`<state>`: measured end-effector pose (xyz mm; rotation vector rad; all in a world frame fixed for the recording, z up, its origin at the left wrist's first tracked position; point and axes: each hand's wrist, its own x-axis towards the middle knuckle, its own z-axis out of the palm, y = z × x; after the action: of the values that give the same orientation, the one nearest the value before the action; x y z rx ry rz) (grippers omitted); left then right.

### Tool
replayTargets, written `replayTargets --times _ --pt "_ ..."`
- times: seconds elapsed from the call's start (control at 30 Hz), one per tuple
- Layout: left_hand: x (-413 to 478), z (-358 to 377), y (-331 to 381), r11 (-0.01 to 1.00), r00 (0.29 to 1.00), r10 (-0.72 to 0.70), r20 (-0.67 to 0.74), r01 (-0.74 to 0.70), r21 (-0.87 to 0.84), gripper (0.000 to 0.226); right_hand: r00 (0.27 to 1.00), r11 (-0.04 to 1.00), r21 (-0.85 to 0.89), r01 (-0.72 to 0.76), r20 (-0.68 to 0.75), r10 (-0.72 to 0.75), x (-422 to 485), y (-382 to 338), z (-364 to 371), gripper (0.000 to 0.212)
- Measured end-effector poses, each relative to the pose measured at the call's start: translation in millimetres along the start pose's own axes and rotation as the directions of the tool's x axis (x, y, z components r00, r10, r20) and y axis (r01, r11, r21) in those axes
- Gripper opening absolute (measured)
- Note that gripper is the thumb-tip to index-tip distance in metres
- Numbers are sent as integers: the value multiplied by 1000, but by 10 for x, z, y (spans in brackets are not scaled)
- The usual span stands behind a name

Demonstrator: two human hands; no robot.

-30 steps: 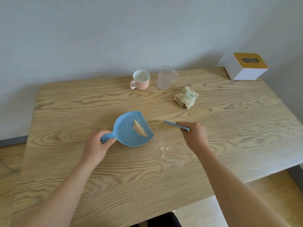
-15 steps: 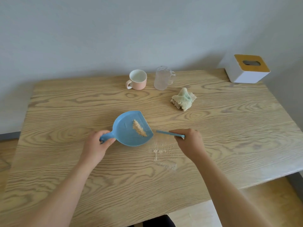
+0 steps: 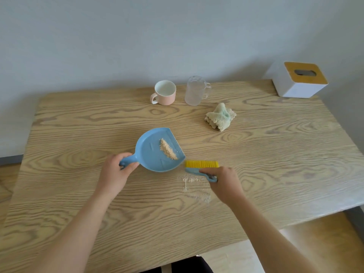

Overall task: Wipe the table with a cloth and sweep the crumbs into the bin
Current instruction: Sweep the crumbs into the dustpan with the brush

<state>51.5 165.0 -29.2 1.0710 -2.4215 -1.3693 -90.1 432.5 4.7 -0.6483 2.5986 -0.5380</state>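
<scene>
my left hand [image 3: 116, 172] grips dustpan [image 3: 157, 152] handle | my right hand [image 3: 224, 182] grips brush [image 3: 201, 167] | keep lip flat, short strokes for loose crumbs [image 3: 192, 179]

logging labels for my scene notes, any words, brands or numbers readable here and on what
None can be read. The tissue box, mug, glass, dustpan, brush and cloth show no words, labels or numbers.
The raised marks inside the dustpan look like plain bars, not letters.

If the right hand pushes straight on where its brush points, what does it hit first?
Probably the dustpan lip: the right hand aims the brush left at it, nearly touching; depth unclear.
</scene>
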Motion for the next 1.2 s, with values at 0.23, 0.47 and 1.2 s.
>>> replayTargets --times 0.23,0.47,1.2 --pt "-2 -80 -61 1000 999 0 34 0 2 27 977 991 132 25 -212 3 -139 -48 -45 36" --pt "-98 -286 -131 998 998 20 61 -24 66 26 974 991 83 -108 -191 122 217 -191 33 42" --pt "29 -286 -82 905 942 208 263 -287 315 32 843 927 -78 -368 -449 297 -269 -248 131 31"
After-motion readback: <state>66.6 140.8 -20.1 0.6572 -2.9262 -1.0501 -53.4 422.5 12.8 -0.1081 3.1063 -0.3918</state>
